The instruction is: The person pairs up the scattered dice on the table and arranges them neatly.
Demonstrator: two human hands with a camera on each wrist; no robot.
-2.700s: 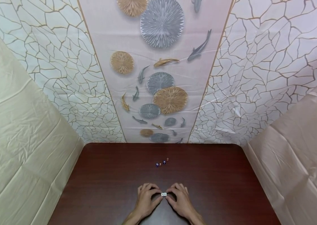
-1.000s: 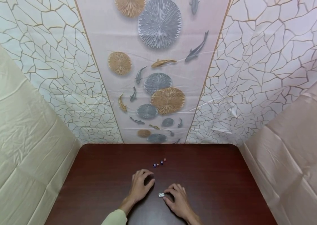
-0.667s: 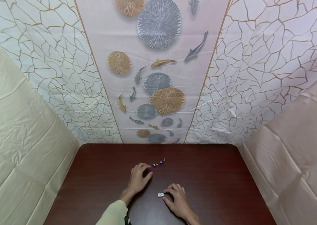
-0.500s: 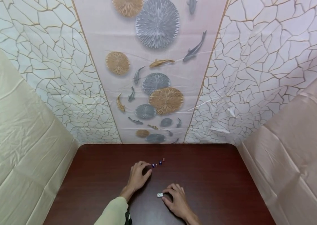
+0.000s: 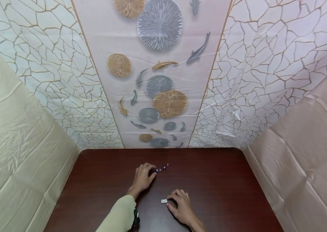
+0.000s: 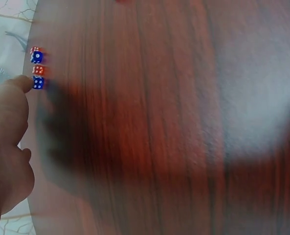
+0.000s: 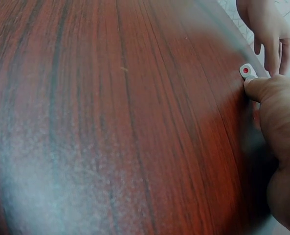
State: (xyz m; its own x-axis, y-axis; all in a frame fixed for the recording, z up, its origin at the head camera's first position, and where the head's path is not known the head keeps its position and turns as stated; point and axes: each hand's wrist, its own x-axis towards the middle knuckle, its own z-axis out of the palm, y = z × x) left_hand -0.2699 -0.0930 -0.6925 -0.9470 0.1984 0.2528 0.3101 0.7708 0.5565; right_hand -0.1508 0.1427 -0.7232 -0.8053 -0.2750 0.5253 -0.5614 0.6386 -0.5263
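My left hand (image 5: 142, 178) has thumb and forefinger on either side of a blue die (image 5: 157, 170), pinching it at the table. In the left wrist view a fingertip meets the side of that die (image 6: 38, 82). Just beyond it, in a short slanting line, lie a red die (image 5: 160, 170), another blue die (image 5: 164, 167) and another red die (image 5: 167, 164). Nearer me, two white dice (image 5: 164, 201) sit side by side. My right hand (image 5: 182, 206) pinches the right one between thumb and forefinger. The right wrist view shows a red pip on a white die (image 7: 245, 71).
Everything lies on a dark reddish wooden table (image 5: 215, 180). Patterned cloth (image 5: 163, 106) hangs behind its far edge, with beige cloth (image 5: 291, 167) along the sides. A pale sleeve (image 5: 118, 214) and a black wrist device (image 5: 136, 219) are on the left arm.
My left hand has left the white dice, reached forward and closed its fingertips on the nearest blue die. The right hand stays at the white dice. The head view has shifted slightly.
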